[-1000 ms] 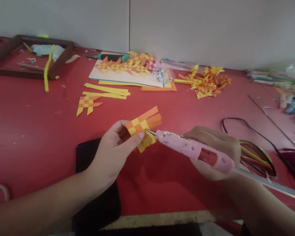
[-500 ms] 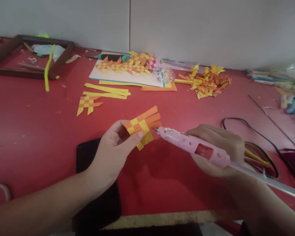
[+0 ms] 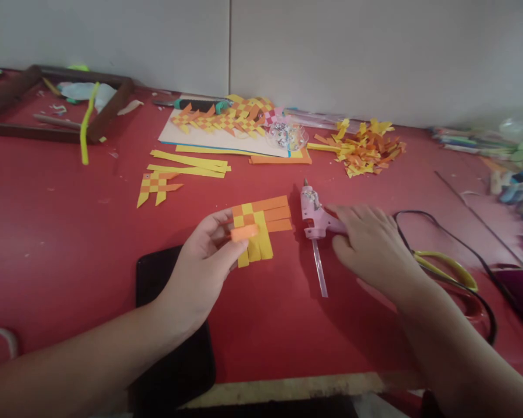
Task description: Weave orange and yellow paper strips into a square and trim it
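Note:
My left hand point(image 3: 215, 247) pinches a checkered woven paper piece point(image 3: 259, 232) in yellow and orange, its strip ends pointing right and down. An orange strip curls up over its front by my thumb. Beside it, a pink hot glue gun point(image 3: 316, 215) rests low at the red table, nozzle pointing away, with a clear glue stick point(image 3: 319, 267) trailing from its back. Its handle is between the thumb and fingers of my right hand point(image 3: 370, 249); the fingertips are partly hidden. A finished-looking woven paper fish point(image 3: 157, 184) lies to the left, below yellow paper strips point(image 3: 189, 159).
A black phone-like slab point(image 3: 169, 348) lies under my left forearm. Woven fish point(image 3: 218, 121) and a cutter point(image 3: 200, 105) sit on a white sheet at the back. Paper scraps point(image 3: 366, 151) are heaped right of them. A black cable point(image 3: 444, 223), scissors point(image 3: 448, 264) and a brown frame point(image 3: 30, 131) lie around.
My right hand has drawn the glue gun away from the woven paper and lowered it toward the table, turning its nozzle away. The woven piece has tilted, and an orange strip now curls over its front.

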A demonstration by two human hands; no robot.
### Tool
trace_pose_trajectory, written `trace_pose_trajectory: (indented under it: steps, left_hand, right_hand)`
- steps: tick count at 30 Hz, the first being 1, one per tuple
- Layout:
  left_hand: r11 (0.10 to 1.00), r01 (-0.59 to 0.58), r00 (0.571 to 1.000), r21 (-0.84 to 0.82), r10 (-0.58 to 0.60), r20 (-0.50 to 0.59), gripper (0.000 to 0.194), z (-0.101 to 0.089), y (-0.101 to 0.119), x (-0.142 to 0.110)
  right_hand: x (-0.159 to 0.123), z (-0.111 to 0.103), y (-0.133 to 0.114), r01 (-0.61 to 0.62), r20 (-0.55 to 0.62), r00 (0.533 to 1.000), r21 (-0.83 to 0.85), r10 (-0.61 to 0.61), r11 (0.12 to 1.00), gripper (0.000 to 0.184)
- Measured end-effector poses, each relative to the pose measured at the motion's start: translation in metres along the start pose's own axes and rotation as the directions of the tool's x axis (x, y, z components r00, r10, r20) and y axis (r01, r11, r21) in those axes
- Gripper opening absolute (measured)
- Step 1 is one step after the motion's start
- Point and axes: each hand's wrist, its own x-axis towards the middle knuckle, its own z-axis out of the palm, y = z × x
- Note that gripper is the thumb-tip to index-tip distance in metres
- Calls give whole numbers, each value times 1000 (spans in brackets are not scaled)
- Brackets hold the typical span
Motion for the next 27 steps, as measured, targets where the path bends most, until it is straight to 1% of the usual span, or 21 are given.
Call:
trace_pose_trajectory:
  steps: [1, 3, 5, 6, 7, 8, 9, 10, 12, 13, 14, 15, 16, 18, 19, 21, 22, 24, 27]
  left_hand:
    - [1000, -3, 1000, 1, 3, 5, 26, 0, 0, 0]
    - [1000, -1, 1000, 8, 1, 11, 25, 0, 0, 0]
    - [1000, 8, 1000, 19, -9, 20, 25, 0, 0, 0]
    - [1000, 16, 999, 24, -17, 31, 24, 0, 0, 0]
    - [999, 24, 998, 25, -25, 49, 25, 0, 0, -1]
    - [999, 31, 997, 22, -33, 72, 25, 1, -1, -1]
    - [999, 37, 995, 18, -39, 92, 26, 1, -1, -1]
    - [999, 45, 993, 18, -47, 107, 28, 1, -1, -2]
    - [998, 60, 992, 37, -63, 113, 30, 2, 0, -3]
    - [996, 65, 991, 58, -72, 110, 30, 3, 1, -3]
    - [994, 70, 991, 86, -79, 111, 30, 3, 1, -3]
    - [991, 71, 990, 116, -85, 115, 30, 4, 2, -4]
    - [987, 70, 988, 145, -89, 125, 29, 4, 3, -4]
    - [981, 58, 984, 188, -87, 154, 27, 4, 3, -5]
    - [979, 46, 982, 198, -80, 171, 26, 4, 4, -5]
    - [979, 15, 978, 204, -56, 200, 26, 4, 3, -5]
    - [979, 2, 976, 204, -46, 211, 27, 3, 3, -6]
    - [978, -2, 973, 209, -46, 225, 34, 3, 3, -6]
    - [977, 18, 968, 214, -70, 239, 45, 3, 3, -5]
  right_hand:
    - [0, -1, -1, -10, -39, 999, -10, 9, 1000, 45]
    - [0, -6, -6, -6, -169, 986, 32, 11, 999, 41]
    - [-1, -12, -13, 81, -334, 942, 178, -17, 981, 37]
    - [-2, -15, -18, 148, -411, 911, 275, -23, 950, 35]
    - [-5, -18, -23, 219, -465, 885, 384, -16, 897, 34]
    - [-7, -20, -29, 272, -483, 875, 502, 6, 821, 33]
    - [-10, -22, -35, 300, -457, 889, 628, 29, 718, 32]
    - [-14, -22, -41, 298, -395, 918, 751, 39, 588, 31]
    - [-18, -22, -51, 225, -240, 971, 920, 8, 320, 32]
    - [-20, -21, -55, 171, -171, 985, 961, -17, 218, 36]
    - [-20, -20, -58, 115, -110, 993, 981, -42, 155, 40]
    - [-19, -20, -60, 58, -51, 997, 990, -65, 125, 43]
    - [-18, -19, -63, 5, 4, 997, 993, -80, 117, 42]
    - [-15, -20, -66, -80, 92, 991, 988, -95, 129, 31]
    - [-14, -21, -68, -105, 118, 989, 985, -91, 138, 24]
    - [-12, -22, -71, -121, 130, 990, 981, -55, 152, 14]
    - [-12, -23, -72, -122, 129, 991, 980, -35, 160, 12]
    - [-12, -24, -72, -128, 132, 991, 977, -14, 172, 12]
    - [-14, -25, -72, -138, 146, 989, 973, -27, 183, 14]
